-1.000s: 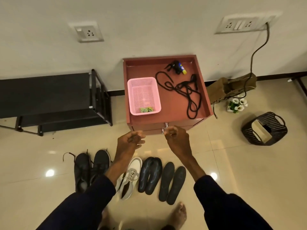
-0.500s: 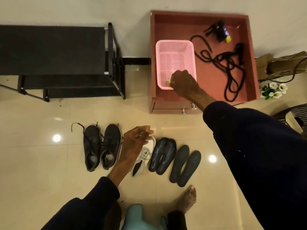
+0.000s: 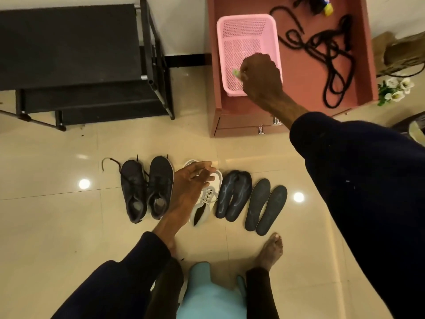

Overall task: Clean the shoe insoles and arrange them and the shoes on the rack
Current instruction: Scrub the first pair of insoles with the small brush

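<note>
My right hand (image 3: 262, 75) reaches into the pink basket (image 3: 248, 24) on the red cabinet and pinches a small green thing (image 3: 236, 73). My left hand (image 3: 192, 180) hovers with relaxed fingers over the white shoes (image 3: 204, 203) on the floor. To their left stands a pair of black laced shoes (image 3: 147, 187). To their right lie a dark pair of insoles (image 3: 233, 194) pressed together and two more black insoles (image 3: 266, 204) side by side. The black shoe rack (image 3: 76, 54) stands at the upper left.
The red cabinet (image 3: 299, 88) also holds a tangle of black cord (image 3: 331, 54) and a small dark bottle (image 3: 322, 4). White flowers (image 3: 394, 88) and a brown bag (image 3: 400, 54) sit at the right. My bare foot (image 3: 271, 249) stands near the insoles.
The view has moved closer and lower. My right hand went from the cabinet's front edge into the pink basket and took hold of the green thing. My left hand has opened over the white shoes.
</note>
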